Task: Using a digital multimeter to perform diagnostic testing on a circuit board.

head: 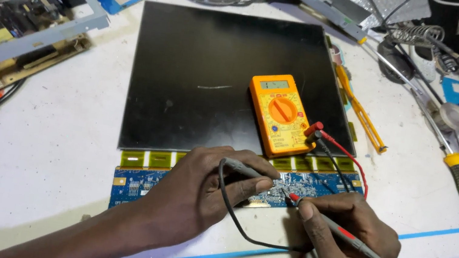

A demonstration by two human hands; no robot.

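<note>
1. Left hand (194, 194) fingers pinch the black probe (242, 168), tip on the blue circuit board (318, 186).
2. Right hand (347, 240) fingers grip the red probe (342, 230), touching the same board at the tabletop (42, 148) front edge.
3. An orange multimeter (278, 113) lies on the black panel (201, 75) just behind.

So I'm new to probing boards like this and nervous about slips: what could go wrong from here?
The red probe and black probe tips sit very close together on the blue circuit board; a slip could bridge neighbouring contacts. The leads run back to the yellow multimeter lying on the black panel; a tug from either hand could drag it and scratch the surface.
</note>
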